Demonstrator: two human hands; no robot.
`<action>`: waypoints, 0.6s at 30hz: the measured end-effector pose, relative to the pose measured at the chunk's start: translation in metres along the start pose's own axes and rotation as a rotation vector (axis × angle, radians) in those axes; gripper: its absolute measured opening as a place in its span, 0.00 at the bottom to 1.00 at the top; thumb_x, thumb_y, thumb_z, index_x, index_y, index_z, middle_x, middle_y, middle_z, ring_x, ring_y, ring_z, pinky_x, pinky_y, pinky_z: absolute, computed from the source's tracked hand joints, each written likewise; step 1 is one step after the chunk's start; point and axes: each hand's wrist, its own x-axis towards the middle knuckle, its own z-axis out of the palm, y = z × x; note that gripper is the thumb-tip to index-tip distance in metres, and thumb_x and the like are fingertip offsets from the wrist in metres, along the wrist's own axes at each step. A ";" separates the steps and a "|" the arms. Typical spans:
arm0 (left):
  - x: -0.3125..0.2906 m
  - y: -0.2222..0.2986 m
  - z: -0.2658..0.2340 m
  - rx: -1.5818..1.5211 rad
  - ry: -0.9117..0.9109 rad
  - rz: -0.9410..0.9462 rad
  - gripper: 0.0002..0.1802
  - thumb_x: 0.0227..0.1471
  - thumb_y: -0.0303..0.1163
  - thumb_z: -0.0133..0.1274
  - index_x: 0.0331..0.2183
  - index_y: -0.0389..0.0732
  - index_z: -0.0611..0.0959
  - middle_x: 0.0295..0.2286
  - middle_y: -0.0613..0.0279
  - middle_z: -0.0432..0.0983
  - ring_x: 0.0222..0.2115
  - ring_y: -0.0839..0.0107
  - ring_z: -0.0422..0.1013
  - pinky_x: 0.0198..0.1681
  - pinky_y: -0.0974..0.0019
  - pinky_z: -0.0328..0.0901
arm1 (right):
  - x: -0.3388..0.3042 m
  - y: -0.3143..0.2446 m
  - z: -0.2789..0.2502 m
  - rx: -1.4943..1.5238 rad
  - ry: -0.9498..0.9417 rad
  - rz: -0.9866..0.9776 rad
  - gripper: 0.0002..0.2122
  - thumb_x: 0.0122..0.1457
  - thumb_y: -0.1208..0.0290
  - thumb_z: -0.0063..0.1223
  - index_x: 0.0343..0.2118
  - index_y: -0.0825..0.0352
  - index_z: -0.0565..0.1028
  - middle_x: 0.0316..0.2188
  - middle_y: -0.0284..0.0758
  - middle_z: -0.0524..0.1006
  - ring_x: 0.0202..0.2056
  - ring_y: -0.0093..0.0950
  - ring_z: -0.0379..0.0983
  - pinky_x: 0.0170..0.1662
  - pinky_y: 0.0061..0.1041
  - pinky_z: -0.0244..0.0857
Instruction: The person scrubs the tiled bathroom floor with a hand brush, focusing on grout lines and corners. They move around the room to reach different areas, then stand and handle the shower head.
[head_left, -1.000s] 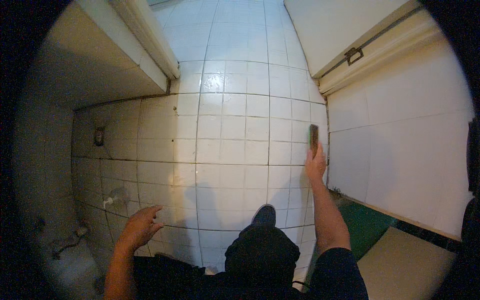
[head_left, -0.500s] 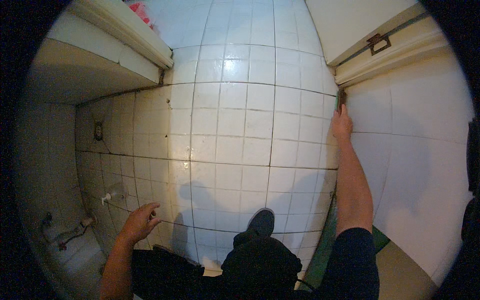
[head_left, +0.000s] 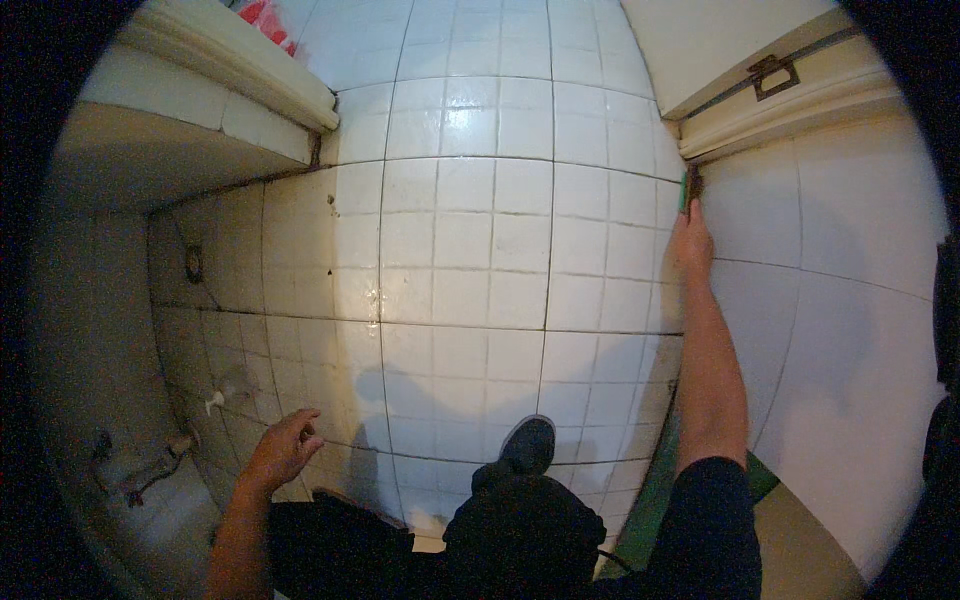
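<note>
My right hand (head_left: 693, 240) is closed on a small brush (head_left: 691, 190), green along one side and dark brown along the other. It presses the brush low into the joint between the tiled floor (head_left: 465, 300) and the right wall (head_left: 830, 270), just below the door frame. Much of the brush's handle is hidden by my fingers. My left hand (head_left: 285, 450) hovers over the floor at the lower left, holding nothing, its fingers loosely bent and apart. Beyond it stands a clear bottle with a white pump top (head_left: 214, 401).
A door frame (head_left: 790, 110) with a rusty latch plate (head_left: 775, 77) rises at the far right, another frame (head_left: 250, 70) at the far left. A floor drain (head_left: 194, 262), a wall tap (head_left: 165, 465), my dark shoe (head_left: 530, 443), a green edge (head_left: 640, 510) and a red-and-white bag (head_left: 265, 25) also show.
The brush and my right hand have shifted slightly along the wall joint. My left hand stays nearly still; the whole view has moved a little.
</note>
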 end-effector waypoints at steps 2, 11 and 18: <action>-0.001 -0.003 0.001 -0.031 0.000 -0.045 0.29 0.53 0.30 0.62 0.56 0.38 0.75 0.40 0.48 0.79 0.40 0.54 0.76 0.46 0.55 0.71 | -0.028 0.022 0.017 0.068 0.016 -0.037 0.26 0.68 0.63 0.46 0.68 0.63 0.61 0.54 0.58 0.74 0.53 0.51 0.73 0.57 0.44 0.65; -0.005 0.005 0.006 0.021 -0.034 0.012 0.29 0.53 0.31 0.62 0.56 0.40 0.75 0.40 0.49 0.80 0.39 0.53 0.77 0.44 0.55 0.72 | -0.034 0.020 0.009 -0.089 0.116 -0.232 0.25 0.68 0.60 0.46 0.67 0.57 0.62 0.36 0.55 0.80 0.37 0.55 0.77 0.42 0.51 0.71; -0.004 -0.008 0.000 0.012 0.008 -0.001 0.28 0.55 0.32 0.62 0.57 0.42 0.75 0.41 0.49 0.80 0.40 0.54 0.77 0.45 0.55 0.71 | 0.039 -0.028 0.004 -0.172 -0.037 -0.107 0.25 0.69 0.59 0.44 0.67 0.57 0.63 0.48 0.56 0.78 0.48 0.53 0.75 0.51 0.47 0.69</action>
